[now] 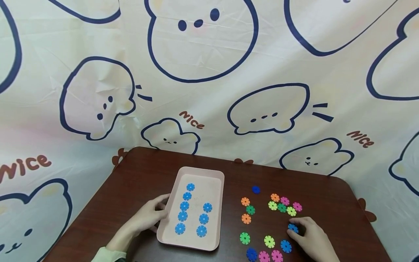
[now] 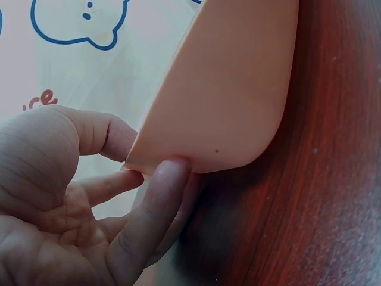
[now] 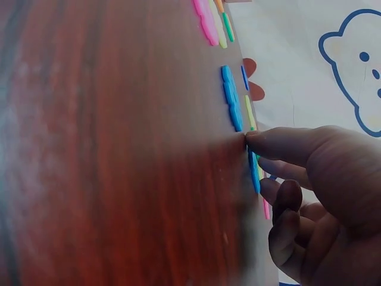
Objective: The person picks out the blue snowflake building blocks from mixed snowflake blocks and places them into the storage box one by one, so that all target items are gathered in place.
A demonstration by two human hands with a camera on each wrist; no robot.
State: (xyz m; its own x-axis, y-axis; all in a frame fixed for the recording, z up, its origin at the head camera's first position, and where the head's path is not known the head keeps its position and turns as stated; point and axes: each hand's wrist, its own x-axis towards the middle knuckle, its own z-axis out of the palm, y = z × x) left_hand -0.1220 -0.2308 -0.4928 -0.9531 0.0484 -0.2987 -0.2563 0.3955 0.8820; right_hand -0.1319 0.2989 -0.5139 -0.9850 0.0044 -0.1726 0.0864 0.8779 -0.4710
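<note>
My left hand [image 1: 148,214] grips the left rim of a pale pink tray [image 1: 217,203], fingertips against its outer wall in the left wrist view. Inside the tray, light blue notched discs [image 1: 184,206] lie flat in two columns, the left one longer. To the right of the tray, my right hand [image 1: 311,234] pinches a blue notched disc [image 1: 292,228] between thumb and forefinger, at table level. Another blue disc [image 1: 286,246] lies just below that hand. In the right wrist view the discs [image 3: 232,98] appear nearly edge-on, and the forefinger's contact is partly hidden.
Loose discs lie on the dark wooden table [image 1: 144,174]: a mixed cluster with a green disc [image 1: 282,207], orange discs [image 1: 245,201] nearer the tray, a dark blue disc [image 1: 256,189] farther back, and pink discs [image 1: 276,255] at the front. A patterned cloth [image 1: 209,102] hangs behind.
</note>
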